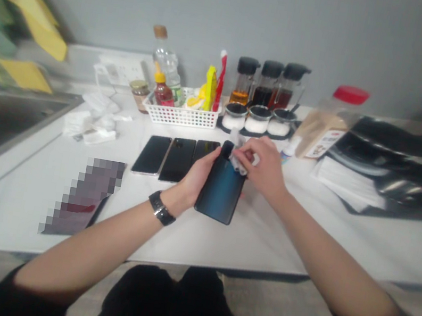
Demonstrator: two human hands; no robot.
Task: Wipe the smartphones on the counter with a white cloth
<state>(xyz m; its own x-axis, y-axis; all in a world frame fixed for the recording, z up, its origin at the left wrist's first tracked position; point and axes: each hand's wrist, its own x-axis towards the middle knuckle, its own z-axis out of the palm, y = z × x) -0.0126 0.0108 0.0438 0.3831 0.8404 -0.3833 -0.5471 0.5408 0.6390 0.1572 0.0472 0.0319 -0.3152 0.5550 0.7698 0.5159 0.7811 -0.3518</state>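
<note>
My left hand holds a dark blue phone by its left side, tilted above the white counter, its back with the camera bump facing up. Pinched in my right hand is a crumpled white tissue, which touches the top of the phone's back near the camera bump. Behind my left hand, a phone with a pink edge, a black phone and a third dark phone lie side by side, the third partly hidden. A blurred-out flat device lies at the left.
A white basket of bottles and packets stands at the back, beside black-lidded bottles and jars. Farther right are a red-lidded container, papers and black plastic. Crumpled tissues and a sink are left.
</note>
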